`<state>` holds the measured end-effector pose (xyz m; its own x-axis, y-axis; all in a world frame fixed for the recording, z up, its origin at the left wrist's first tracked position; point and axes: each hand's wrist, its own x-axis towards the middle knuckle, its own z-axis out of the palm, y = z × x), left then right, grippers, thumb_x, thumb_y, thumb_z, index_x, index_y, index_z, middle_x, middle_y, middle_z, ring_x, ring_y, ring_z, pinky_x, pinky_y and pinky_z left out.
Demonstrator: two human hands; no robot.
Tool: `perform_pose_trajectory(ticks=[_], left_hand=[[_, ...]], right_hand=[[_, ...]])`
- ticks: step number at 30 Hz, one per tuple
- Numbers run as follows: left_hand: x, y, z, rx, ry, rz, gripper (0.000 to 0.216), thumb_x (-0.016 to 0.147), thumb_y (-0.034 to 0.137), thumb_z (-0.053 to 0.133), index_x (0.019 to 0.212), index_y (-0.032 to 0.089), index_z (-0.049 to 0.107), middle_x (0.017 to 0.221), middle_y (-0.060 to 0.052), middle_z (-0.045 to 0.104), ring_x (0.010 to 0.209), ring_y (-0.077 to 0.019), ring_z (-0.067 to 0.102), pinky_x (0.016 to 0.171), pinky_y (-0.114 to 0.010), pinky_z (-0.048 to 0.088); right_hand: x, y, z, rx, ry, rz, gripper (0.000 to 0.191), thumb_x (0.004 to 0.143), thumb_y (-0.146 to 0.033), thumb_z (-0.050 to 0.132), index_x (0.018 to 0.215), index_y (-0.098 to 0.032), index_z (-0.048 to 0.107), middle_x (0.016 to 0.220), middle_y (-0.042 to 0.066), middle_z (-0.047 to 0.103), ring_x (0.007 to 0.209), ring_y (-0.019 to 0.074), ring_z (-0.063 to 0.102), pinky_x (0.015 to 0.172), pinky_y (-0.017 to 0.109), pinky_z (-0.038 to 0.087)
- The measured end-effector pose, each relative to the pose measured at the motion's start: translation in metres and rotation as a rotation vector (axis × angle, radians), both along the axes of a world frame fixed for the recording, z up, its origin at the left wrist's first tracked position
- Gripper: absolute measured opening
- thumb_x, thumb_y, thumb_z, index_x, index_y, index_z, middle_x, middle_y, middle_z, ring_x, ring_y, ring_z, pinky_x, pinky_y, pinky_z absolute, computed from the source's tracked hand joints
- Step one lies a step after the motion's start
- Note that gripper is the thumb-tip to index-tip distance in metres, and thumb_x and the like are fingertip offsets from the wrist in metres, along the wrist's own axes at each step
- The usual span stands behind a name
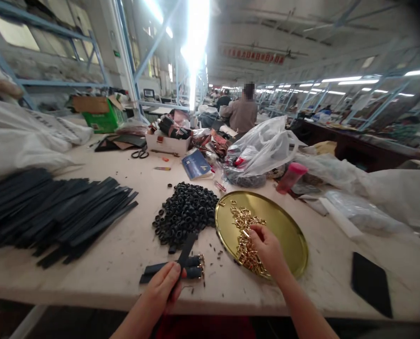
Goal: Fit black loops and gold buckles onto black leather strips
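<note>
My left hand (165, 282) is closed around a dark strap (187, 249), whose end points up and away from me. Beside that hand, straps with gold buckles (195, 272) on their ends lie on the table. Over a round gold tray (283, 226), my right hand (264, 242) pinches a small gold buckle (247, 233). Many more gold buckles (250, 254) are heaped on the tray's left side. Behind my left hand is a pile of small black loops (188, 212). Long dark straps (86, 216) are stacked at the left.
A black flat pad (371, 282) lies at the right. Toward the back are scissors (139, 153), a blue booklet (196, 165), a pink cup (291, 177), a clear plastic bag (266, 146) and a green box (102, 113). Another person (243, 110) sits farther off.
</note>
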<state>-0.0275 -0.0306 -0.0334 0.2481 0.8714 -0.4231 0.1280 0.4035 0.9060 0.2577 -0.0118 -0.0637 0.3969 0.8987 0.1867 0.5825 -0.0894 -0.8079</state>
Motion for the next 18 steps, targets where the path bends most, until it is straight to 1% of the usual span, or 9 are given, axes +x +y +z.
perform_pose_trajectory(ticks=[3, 4, 6, 9, 12, 15, 18], left_hand=[[0.006, 0.006, 0.005, 0.043, -0.050, -0.025, 0.041, 0.072, 0.055, 0.046, 0.074, 0.014, 0.052, 0.060, 0.002, 0.054, 0.037, -0.0023, 0.031, 0.038, -0.016, 0.021], [0.006, 0.007, 0.005, 0.053, -0.050, -0.034, 0.042, 0.072, 0.055, 0.046, 0.074, 0.014, 0.052, 0.063, 0.001, 0.056, 0.037, -0.0021, 0.032, 0.038, -0.016, 0.021], [0.002, 0.009, 0.002, 0.047, -0.041, -0.044, 0.043, 0.070, 0.056, 0.047, 0.073, 0.013, 0.052, 0.061, 0.001, 0.055, 0.035, -0.0019, 0.031, 0.037, -0.017, 0.020], [-0.005, 0.006, -0.007, 0.010, -0.039, -0.041, 0.045, 0.069, 0.059, 0.046, 0.072, 0.014, 0.050, 0.057, 0.003, 0.051, 0.034, -0.0022, 0.029, 0.036, -0.017, 0.019], [-0.009, 0.001, -0.013, 0.002, -0.050, -0.042, 0.044, 0.070, 0.059, 0.046, 0.072, 0.015, 0.049, 0.055, 0.004, 0.050, 0.033, -0.0024, 0.028, 0.035, -0.018, 0.018], [-0.010, -0.001, -0.018, 0.004, -0.058, -0.040, 0.046, 0.071, 0.061, 0.045, 0.072, 0.016, 0.048, 0.054, 0.005, 0.049, 0.032, -0.0022, 0.027, 0.034, -0.018, 0.016], [-0.010, 0.000, -0.023, 0.003, -0.070, -0.046, 0.050, 0.069, 0.065, 0.044, 0.071, 0.016, 0.048, 0.053, 0.006, 0.047, 0.032, -0.0020, 0.027, 0.034, -0.018, 0.015]], right_hand=[[0.005, 0.019, 0.001, -0.080, -0.384, 0.094, 0.022, 0.082, -0.030, 0.041, 0.090, -0.018, 0.057, 0.086, 0.005, 0.061, 0.076, 0.0177, 0.056, 0.069, 0.029, 0.043], [0.003, 0.026, 0.000, -0.101, -0.482, 0.110, 0.021, 0.082, -0.028, 0.040, 0.090, -0.019, 0.058, 0.089, 0.005, 0.061, 0.079, 0.0172, 0.056, 0.071, 0.028, 0.042], [0.002, 0.040, -0.001, -0.140, -0.594, 0.110, 0.022, 0.083, -0.025, 0.039, 0.088, -0.019, 0.059, 0.090, 0.006, 0.061, 0.081, 0.0174, 0.055, 0.074, 0.028, 0.040], [0.007, 0.062, -0.007, -0.192, -0.642, 0.060, 0.023, 0.082, -0.026, 0.043, 0.092, -0.015, 0.060, 0.094, 0.012, 0.060, 0.087, 0.0225, 0.054, 0.077, 0.033, 0.037], [0.016, 0.078, -0.016, -0.245, -0.673, 0.020, 0.036, 0.080, -0.035, 0.046, 0.107, -0.012, 0.056, 0.107, 0.018, 0.056, 0.096, 0.0278, 0.051, 0.080, 0.037, 0.035], [0.016, 0.079, -0.023, -0.288, -0.684, 0.044, 0.041, 0.082, -0.040, 0.041, 0.111, -0.014, 0.056, 0.112, 0.016, 0.055, 0.097, 0.0266, 0.052, 0.082, 0.037, 0.035], [0.005, 0.068, -0.025, -0.300, -0.688, 0.123, 0.040, 0.082, -0.040, 0.042, 0.111, -0.017, 0.057, 0.113, 0.012, 0.057, 0.099, 0.0242, 0.052, 0.084, 0.033, 0.035]])
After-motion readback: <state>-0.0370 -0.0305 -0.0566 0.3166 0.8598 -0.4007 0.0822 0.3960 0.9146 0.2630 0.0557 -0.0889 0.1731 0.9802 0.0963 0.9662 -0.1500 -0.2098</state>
